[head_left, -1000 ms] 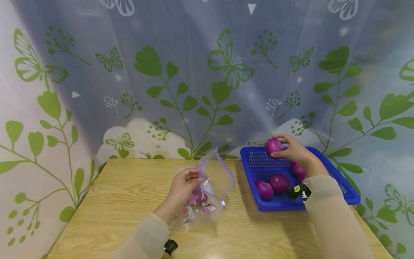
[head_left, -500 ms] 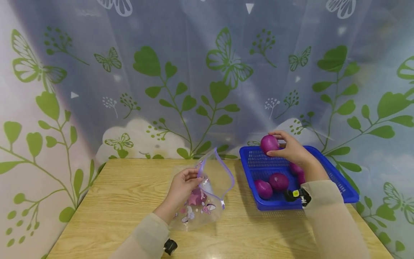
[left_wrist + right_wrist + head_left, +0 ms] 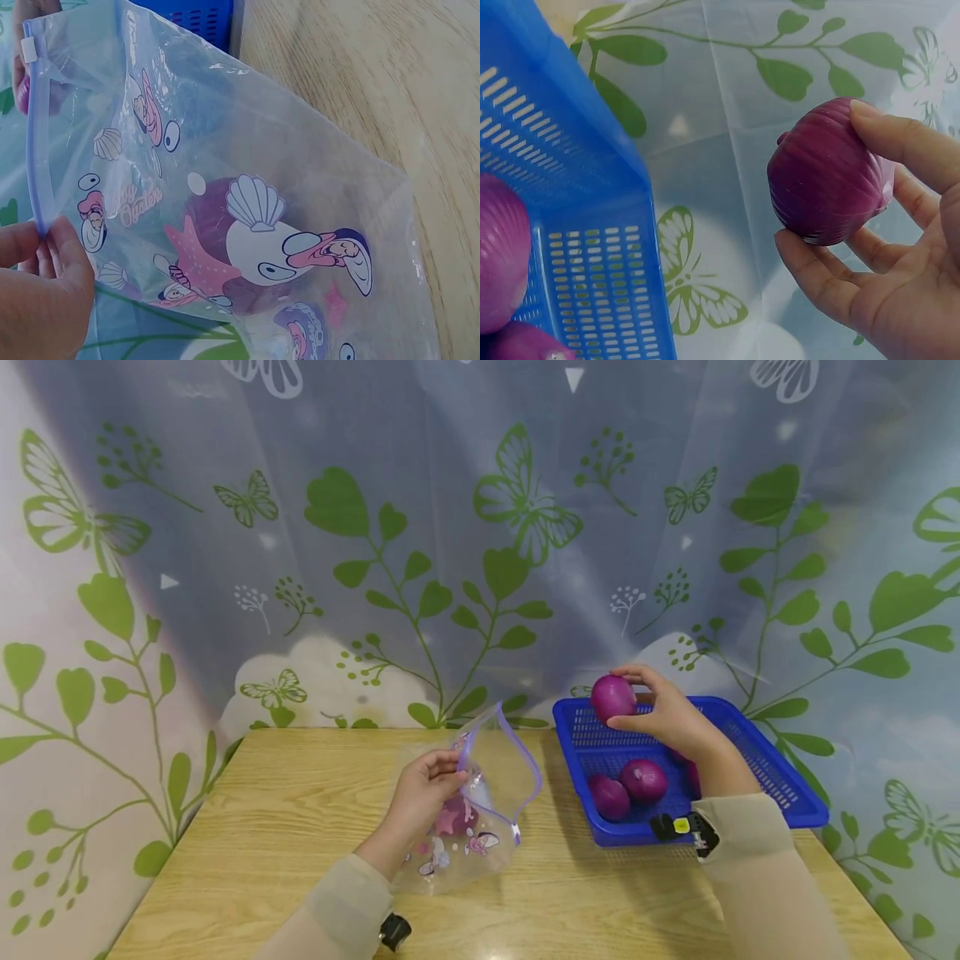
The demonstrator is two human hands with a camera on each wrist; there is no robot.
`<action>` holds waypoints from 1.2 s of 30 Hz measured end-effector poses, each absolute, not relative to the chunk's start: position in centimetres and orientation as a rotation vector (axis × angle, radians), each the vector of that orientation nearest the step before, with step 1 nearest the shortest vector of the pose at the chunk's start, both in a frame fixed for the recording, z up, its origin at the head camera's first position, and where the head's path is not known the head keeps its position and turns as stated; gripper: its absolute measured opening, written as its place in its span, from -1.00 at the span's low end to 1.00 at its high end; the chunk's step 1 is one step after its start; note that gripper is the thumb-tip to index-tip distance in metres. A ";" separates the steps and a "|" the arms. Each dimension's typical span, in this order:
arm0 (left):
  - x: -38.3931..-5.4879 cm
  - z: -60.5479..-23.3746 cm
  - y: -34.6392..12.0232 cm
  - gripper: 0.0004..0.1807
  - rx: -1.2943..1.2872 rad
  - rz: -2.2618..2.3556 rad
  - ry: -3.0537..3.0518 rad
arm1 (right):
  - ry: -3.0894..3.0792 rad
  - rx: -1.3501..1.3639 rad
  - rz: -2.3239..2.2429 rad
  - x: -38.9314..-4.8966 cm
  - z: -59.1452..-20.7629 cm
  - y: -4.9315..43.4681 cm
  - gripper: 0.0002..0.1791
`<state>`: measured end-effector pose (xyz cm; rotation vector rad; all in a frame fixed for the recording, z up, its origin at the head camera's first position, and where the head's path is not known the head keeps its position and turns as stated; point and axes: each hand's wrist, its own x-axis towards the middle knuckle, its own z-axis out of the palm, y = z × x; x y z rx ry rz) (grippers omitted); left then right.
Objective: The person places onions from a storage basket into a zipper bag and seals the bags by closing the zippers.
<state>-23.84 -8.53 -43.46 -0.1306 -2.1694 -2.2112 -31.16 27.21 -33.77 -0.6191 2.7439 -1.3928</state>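
Note:
My left hand [image 3: 427,785] pinches the purple zip edge of a clear slider bag [image 3: 330,180] printed with shells and starfish. The bag's mouth gapes toward the right, and a purple onion [image 3: 255,296] shows through the plastic low inside it. Above the back left part of a blue basket [image 3: 652,839], my right hand [image 3: 671,714] grips another purple onion [image 3: 829,176] between thumb and fingers. More onions lie in the basket, among them a front onion [image 3: 643,781] and a left onion [image 3: 609,797]; others are partly behind my right wrist.
The wooden table [image 3: 300,793] carries the bag at its middle and the basket at its right. A patterned curtain [image 3: 420,568] hangs right behind the table's back edge. The basket's left rim stands close to the bag's open mouth.
My right hand has carried its onion a little to the left, toward the basket's back left corner. The left hand and the bag have stayed in place.

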 end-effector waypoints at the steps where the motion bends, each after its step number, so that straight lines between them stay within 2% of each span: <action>1: -23.9 -43.5 -8.5 -0.69 -0.133 -2.210 -2.171 | 2.742 -0.624 -1.396 -31.0 -33.7 27.1 -0.17; 20: -23.9 -43.7 -8.5 -0.69 -0.140 -2.210 -2.204 | 2.639 -0.700 -1.468 -28.4 -34.1 24.6 -0.17; 36: -24.0 -43.9 -8.4 -0.69 -0.111 -2.236 -2.171 | 2.526 -0.803 -1.519 -27.5 -34.8 22.5 -0.20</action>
